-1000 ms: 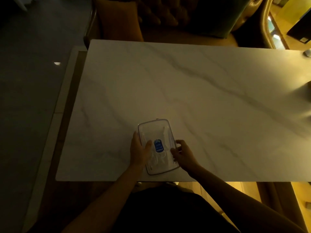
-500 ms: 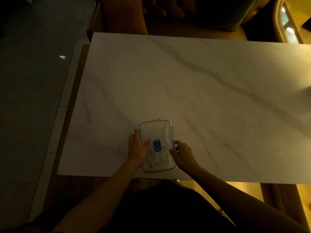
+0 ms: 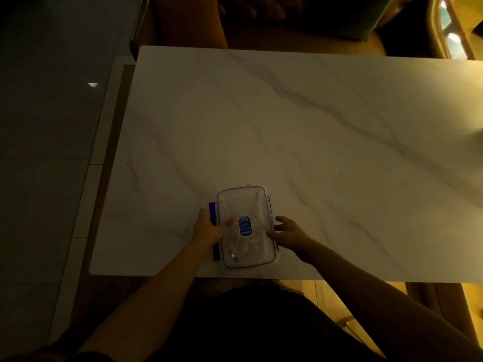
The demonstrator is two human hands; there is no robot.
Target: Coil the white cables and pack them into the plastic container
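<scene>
- Dim, warm light falls over a white marble-veined table (image 3: 313,142), with a dark floor (image 3: 39,152) off to its left and a chair (image 3: 188,24) at the far edge.
- Near the table's front edge sits a clear plastic container (image 3: 245,228), its lid (image 3: 243,202) on top and a blue oval label (image 3: 245,226) at the middle of the lid.
- White cables (image 3: 241,248) show through the lid, lying loosely coiled inside the container.
- A blue latch (image 3: 212,214) sticks out flat along the container's left side; the right side's latch is only a thin dark line.
- The left hand (image 3: 209,228) rests against the left side, thumb on the lid, fingers spread loosely over the latch and gripping nothing.
- The right hand (image 3: 286,232) lies at the right side, fingers (image 3: 273,233) slack and parted, with the tips touching the lid's edge.
</scene>
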